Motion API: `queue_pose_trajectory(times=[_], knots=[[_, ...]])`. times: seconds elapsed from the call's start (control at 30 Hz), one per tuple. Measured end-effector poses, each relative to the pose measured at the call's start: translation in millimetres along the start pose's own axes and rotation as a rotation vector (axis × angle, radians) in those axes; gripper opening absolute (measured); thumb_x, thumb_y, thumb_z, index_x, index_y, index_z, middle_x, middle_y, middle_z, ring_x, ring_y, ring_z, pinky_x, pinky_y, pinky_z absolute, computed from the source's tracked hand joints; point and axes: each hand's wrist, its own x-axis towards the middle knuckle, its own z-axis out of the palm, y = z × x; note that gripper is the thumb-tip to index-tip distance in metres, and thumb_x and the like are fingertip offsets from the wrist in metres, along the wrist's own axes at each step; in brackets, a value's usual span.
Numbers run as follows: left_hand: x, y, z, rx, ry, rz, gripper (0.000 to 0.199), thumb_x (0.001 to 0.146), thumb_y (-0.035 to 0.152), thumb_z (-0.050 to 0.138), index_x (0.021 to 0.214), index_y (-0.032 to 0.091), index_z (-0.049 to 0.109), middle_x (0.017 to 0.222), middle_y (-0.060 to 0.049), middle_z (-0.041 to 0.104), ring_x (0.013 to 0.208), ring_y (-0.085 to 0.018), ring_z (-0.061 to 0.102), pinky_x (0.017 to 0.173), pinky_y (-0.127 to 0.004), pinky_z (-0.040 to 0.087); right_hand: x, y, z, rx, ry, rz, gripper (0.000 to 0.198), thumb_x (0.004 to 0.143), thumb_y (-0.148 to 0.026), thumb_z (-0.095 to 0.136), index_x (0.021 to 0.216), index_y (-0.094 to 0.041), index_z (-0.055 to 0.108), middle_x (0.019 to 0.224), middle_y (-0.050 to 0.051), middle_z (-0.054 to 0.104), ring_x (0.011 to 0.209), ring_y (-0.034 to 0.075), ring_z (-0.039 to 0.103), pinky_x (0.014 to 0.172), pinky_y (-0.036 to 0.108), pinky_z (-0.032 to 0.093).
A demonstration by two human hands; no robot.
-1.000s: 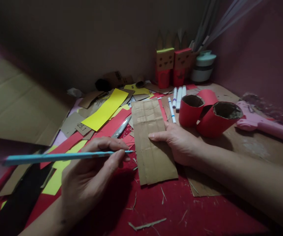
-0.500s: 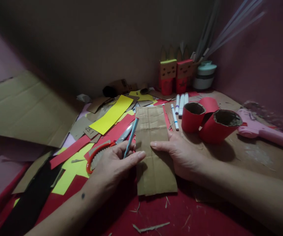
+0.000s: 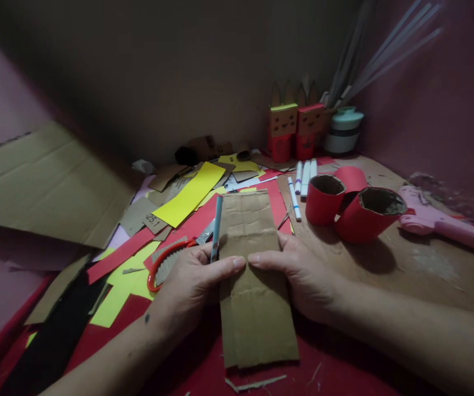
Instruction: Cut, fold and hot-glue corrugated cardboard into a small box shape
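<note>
A long brown cardboard strip [image 3: 257, 313] with creases across it is held between both hands, its lower end tilted toward me. My left hand [image 3: 204, 269] grips the left edge with the thumb on top, and a thin blue pencil-like stick [image 3: 218, 225] stands up out of the same hand. My right hand [image 3: 303, 269] pinches the right edge, its thumb tip almost meeting the left one. The fingers beneath the cardboard are hidden. Just left of my left hand lie scissors with orange-red handles [image 3: 150, 278], partly covered by the hand.
Yellow paper [image 3: 189, 193] and other scraps cover the left side. Red-wrapped cardboard tubes [image 3: 363, 217] stand at the right, near white markers [image 3: 293, 201] and a pink glue gun [image 3: 430, 212]. Two box-headed figures [image 3: 283, 132] and a lidded pot [image 3: 344, 132] stand behind.
The cardboard strip has come down toward me. My left thumb has slid further onto it, close to the right thumb, and the blue stick now stands more upright along its left edge.
</note>
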Motion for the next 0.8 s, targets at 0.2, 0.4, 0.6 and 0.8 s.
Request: queue_pose_trajectory(times=[0.2, 0.4, 0.6, 0.8], knots=[[-3, -1, 1, 0.001, -0.064, -0.013, 0.024, 0.077, 0.023, 0.073, 0.100, 0.016, 0.074, 0.085, -0.010, 0.076, 0.071, -0.022, 0.071, 0.070, -0.031, 0.055, 3, -9, -1, 0.021, 0.011, -0.010, 0.035, 0.066, -0.015, 0.072, 0.101, -0.016, 0.069, 0.097, 0.007, 0.074, 0.084, 0.020, 0.068, 0.084, 0.036, 0.051], [-3, -6, 3, 0.010, -0.034, -0.009, 0.027, 0.074, 0.027, 0.076, 0.098, 0.016, 0.073, 0.085, -0.009, 0.075, 0.075, -0.021, 0.069, 0.074, -0.032, 0.054, 3, -8, -1, -0.006, 0.041, 0.016, 0.032, 0.069, -0.017, 0.072, 0.101, -0.015, 0.070, 0.089, 0.007, 0.074, 0.077, 0.019, 0.068, 0.078, 0.033, 0.052], [-7, -3, 2, 0.070, -0.035, 0.060, 0.020, 0.077, 0.032, 0.073, 0.091, 0.018, 0.070, 0.075, -0.004, 0.069, 0.063, -0.014, 0.064, 0.062, -0.026, 0.053, 4, -6, -2, -0.059, 0.059, -0.059, 0.029, 0.072, -0.019, 0.069, 0.101, -0.016, 0.071, 0.077, 0.004, 0.072, 0.067, 0.017, 0.065, 0.066, 0.030, 0.051], [-25, 27, -16, 0.439, 0.545, 0.698, 0.033, 0.093, 0.037, 0.048, 0.071, 0.020, 0.066, 0.065, -0.002, 0.062, 0.057, -0.012, 0.058, 0.050, -0.021, 0.050, 2, -10, -2, -0.080, 0.147, -0.013, 0.025, 0.069, -0.017, 0.070, 0.093, -0.017, 0.071, 0.071, 0.002, 0.068, 0.065, 0.015, 0.062, 0.067, 0.030, 0.050]])
